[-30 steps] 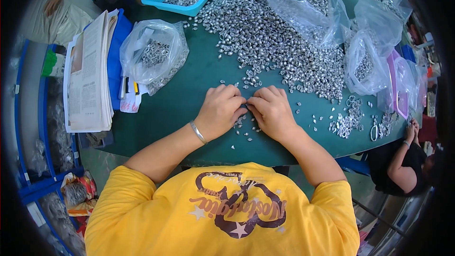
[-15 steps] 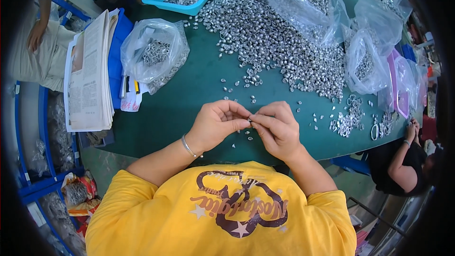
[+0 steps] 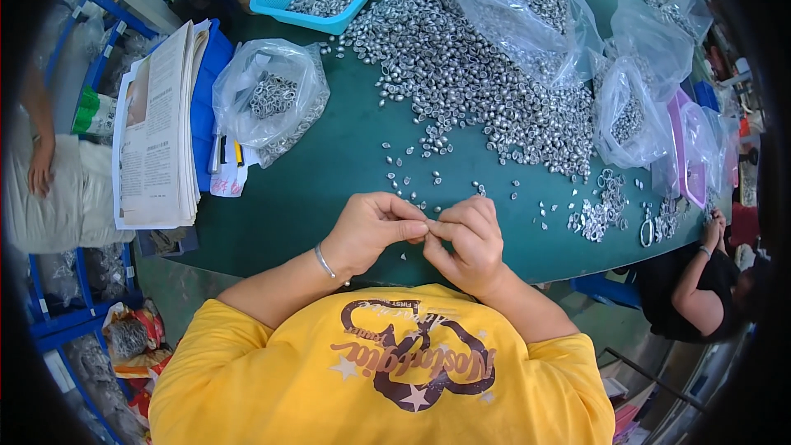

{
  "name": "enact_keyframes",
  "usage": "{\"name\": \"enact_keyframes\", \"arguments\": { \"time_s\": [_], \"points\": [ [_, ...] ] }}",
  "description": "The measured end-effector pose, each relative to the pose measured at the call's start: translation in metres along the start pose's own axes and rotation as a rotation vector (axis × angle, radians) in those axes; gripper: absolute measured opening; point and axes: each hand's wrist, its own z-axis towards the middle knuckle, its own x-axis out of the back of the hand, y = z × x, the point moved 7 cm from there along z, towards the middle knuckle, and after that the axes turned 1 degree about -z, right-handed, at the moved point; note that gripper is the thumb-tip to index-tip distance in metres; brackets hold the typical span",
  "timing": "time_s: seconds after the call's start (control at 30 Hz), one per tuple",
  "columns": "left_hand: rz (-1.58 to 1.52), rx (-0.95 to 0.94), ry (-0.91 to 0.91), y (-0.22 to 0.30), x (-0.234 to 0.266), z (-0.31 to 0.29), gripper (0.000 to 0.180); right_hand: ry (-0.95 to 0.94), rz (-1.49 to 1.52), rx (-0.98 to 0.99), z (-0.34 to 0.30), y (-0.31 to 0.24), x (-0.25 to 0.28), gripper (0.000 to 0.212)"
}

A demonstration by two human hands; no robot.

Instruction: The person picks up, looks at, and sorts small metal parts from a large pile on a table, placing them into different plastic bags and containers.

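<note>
My left hand (image 3: 371, 232) and my right hand (image 3: 470, 241) meet over the near side of the green table (image 3: 280, 214). Both are closed, thumbs and forefingers pinched tip to tip. Whatever sits between the fingertips is hidden or too small to name. Just beyond my fingers lie a few loose silver, oval, hollow metal pieces (image 3: 437, 177). Farther off spreads a big heap of the same kind of metal pieces (image 3: 486, 86). To the right of my right hand is a smaller cluster of silver ring-like and flat bits (image 3: 595, 218).
Plastic bags (image 3: 235, 91) of metal parts stand left and right. A light-blue basket (image 3: 321, 25) is at the back, a purple tray (image 3: 692, 156) at right. Newspapers (image 3: 156, 140) lean on a blue bin at left. A person's hand (image 3: 39, 166) shows at left, another person's hands (image 3: 715, 227) at right.
My joined hands have come slightly nearer to my body and turned a little, still pinched together. At the left edge, the other person's arm and body have shifted left and down.
</note>
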Motion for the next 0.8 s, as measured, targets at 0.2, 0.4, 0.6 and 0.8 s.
{"name": "enact_keyframes", "arguments": {
  "time_s": [0.2, 0.4, 0.6, 0.8],
  "points": [
    [0.015, -0.165, 0.136, 0.026, 0.023, -0.016, 0.014, -0.084, 0.146, -0.249, 0.029, 0.025, -0.015, 0.012],
    [-0.068, -0.153, 0.264, 0.016, 0.068, -0.051, 0.014, -0.333, 0.169, 0.178, 0.081, -0.015, -0.089, 0.02],
    [-0.064, -0.174, 0.413, 0.01, 0.092, -0.099, 0.015, -0.473, -0.014, 0.645, 0.102, -0.077, -0.207, 0.028],
    [-0.052, -0.312, 0.545, 0.015, 0.114, -0.118, 0.015, -0.442, -0.255, 0.747, 0.116, -0.078, -0.275, 0.031]
  ]
}}
